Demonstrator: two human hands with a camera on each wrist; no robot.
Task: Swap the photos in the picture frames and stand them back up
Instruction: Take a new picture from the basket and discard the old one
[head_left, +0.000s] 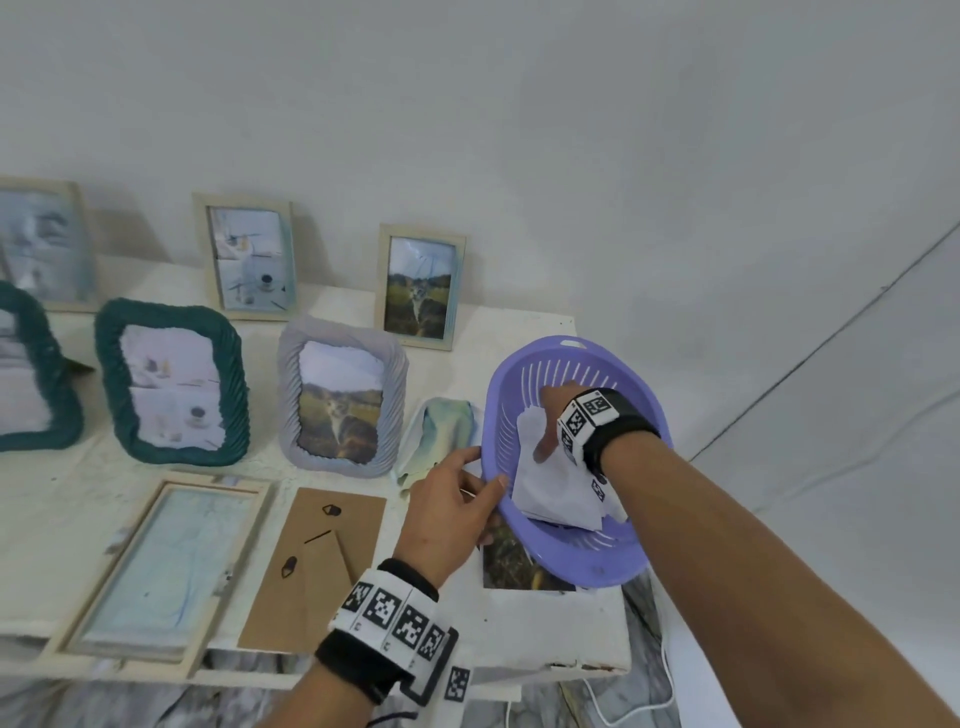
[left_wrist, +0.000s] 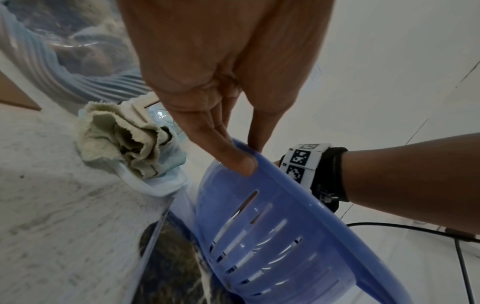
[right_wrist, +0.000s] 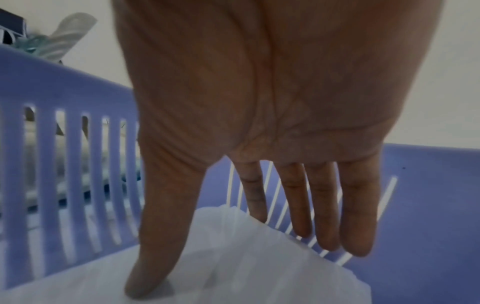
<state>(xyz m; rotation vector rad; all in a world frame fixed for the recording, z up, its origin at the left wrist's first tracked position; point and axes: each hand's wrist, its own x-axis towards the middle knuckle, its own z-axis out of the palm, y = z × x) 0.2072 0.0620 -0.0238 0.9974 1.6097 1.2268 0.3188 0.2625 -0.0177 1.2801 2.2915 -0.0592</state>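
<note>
A purple slotted basket (head_left: 597, 551) stands tilted at the table's right end. My left hand (head_left: 485, 470) pinches its near rim (left_wrist: 241, 150) between thumb and fingers. My right hand (head_left: 548, 426) reaches inside it with straight fingers. Its thumb (right_wrist: 153, 273) presses on a stack of white photo sheets (right_wrist: 246, 267), and the index tip is hidden behind their top edge. A cat photo (head_left: 519, 569) lies partly under the basket. An empty wooden frame (head_left: 156, 571) and its cardboard backing (head_left: 317, 566) lie flat at the front.
Two green frames (head_left: 174, 382), a grey ribbed frame (head_left: 343, 395) and several small wooden frames (head_left: 421, 286) stand toward the wall. A crumpled cloth (head_left: 441, 436) lies left of the basket. The table's right edge (head_left: 623, 623) is just beyond the basket; a white cable hangs below.
</note>
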